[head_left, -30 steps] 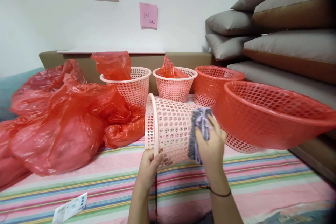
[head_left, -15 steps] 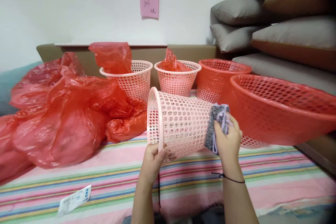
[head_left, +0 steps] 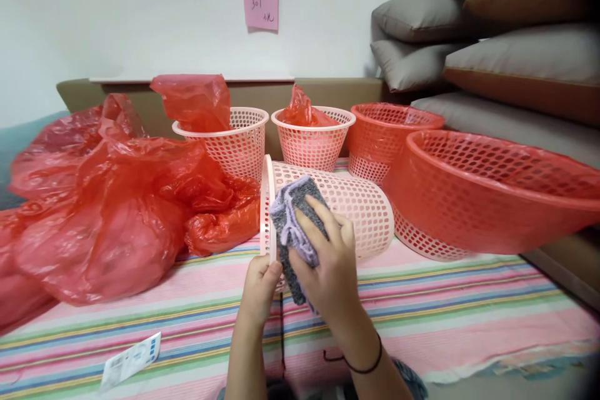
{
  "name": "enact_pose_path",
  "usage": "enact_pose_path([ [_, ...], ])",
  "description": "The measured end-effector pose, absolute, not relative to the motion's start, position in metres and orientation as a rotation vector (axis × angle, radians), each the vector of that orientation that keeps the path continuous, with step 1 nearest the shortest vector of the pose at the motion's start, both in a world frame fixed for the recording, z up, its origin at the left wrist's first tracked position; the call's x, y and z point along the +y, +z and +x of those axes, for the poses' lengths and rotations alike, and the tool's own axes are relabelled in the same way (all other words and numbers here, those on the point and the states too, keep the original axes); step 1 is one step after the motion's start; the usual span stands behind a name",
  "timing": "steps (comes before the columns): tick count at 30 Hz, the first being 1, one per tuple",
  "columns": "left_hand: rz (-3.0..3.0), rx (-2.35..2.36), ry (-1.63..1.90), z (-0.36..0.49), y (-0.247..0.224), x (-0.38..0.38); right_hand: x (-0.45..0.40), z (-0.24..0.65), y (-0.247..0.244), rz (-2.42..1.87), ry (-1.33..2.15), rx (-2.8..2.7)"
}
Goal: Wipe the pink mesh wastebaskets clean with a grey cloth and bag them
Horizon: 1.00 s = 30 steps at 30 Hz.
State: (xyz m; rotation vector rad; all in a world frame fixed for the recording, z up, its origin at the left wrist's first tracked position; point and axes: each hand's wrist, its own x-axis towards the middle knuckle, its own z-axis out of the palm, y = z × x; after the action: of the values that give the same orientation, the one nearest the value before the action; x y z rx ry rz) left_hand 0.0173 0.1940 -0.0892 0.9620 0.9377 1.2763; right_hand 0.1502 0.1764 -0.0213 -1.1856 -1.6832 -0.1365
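Two hands are placed on a pink basket (head_left: 363,212), tipped sideways over the striped sheet (head_left: 201,300). Its rim is pinched between the thumb and fingers of the left hand (head_left: 257,290), apparently so the basket is steadied and its wall exposed. Just beside that grip, a grey rag (head_left: 293,200) is clasped by the right hand (head_left: 330,265), its fingers spread, likely so it can be pressed flat. Red bags (head_left: 112,219) are heaped left of the grip; beyond it, an upright basket (head_left: 313,151) is partly filled with red plastic. Compared with half a second ago, the rag has been shifted from the base end to near the rim, which is still held.
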Motion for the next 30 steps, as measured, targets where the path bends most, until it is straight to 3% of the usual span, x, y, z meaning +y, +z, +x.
enact_pose_path([
  [12,1.063,0.853,1.256,0.023,-0.082,0.191,0.218,0.263,-0.07,-1.609,-0.222,-1.087],
  [24,1.006,0.907,1.294,0.028,-0.088,0.191,0.178,0.15,-0.023,-1.274,-0.166,-1.582],
  [30,1.026,0.905,1.263,0.026,-0.085,0.192,0.197,0.184,-0.037,-1.37,-0.219,-1.401],
])
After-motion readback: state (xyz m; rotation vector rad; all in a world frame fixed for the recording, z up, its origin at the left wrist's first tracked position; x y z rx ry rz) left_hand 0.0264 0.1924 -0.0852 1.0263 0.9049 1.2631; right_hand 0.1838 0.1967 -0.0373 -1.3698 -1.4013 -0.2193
